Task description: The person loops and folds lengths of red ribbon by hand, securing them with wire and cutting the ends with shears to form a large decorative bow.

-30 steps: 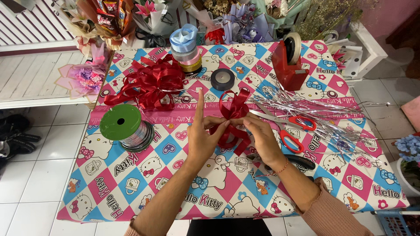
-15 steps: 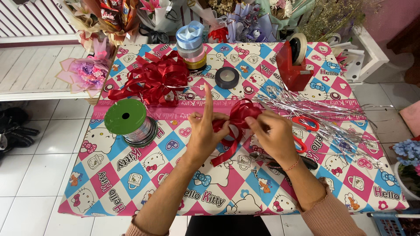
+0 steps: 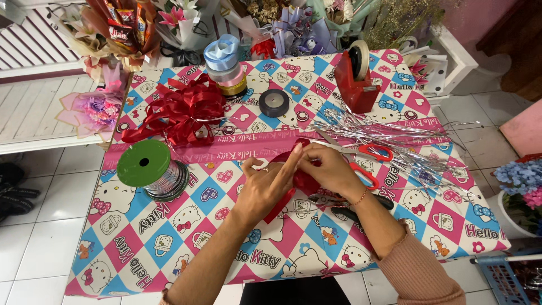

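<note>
At the middle of the table (image 3: pixel 141 248), with its patterned pink and blue cover, our left hand (image 3: pixel 265 189) and right hand (image 3: pixel 330 169) meet over a red ribbon (image 3: pixel 302 181). Both are closed on it: the left pinches it with the forefinger stretched toward 1 o'clock, the right curls its fingers round the folded part. We judge the bow only begun, a few loops gathered and one tail hanging toward 7 o'clock, nothing tied yet. Just past the right hand, at 3 o'clock, lie red-handled scissors (image 3: pixel 370 164) on silver tinsel strands (image 3: pixel 395 135). At 9 o'clock stands a green-topped spool (image 3: pixel 148 166). Farther, at 11 o'clock, a finished red bow (image 3: pixel 180 113) rests; at 1 o'clock, a red tape dispenser (image 3: pixel 357 82).
</note>
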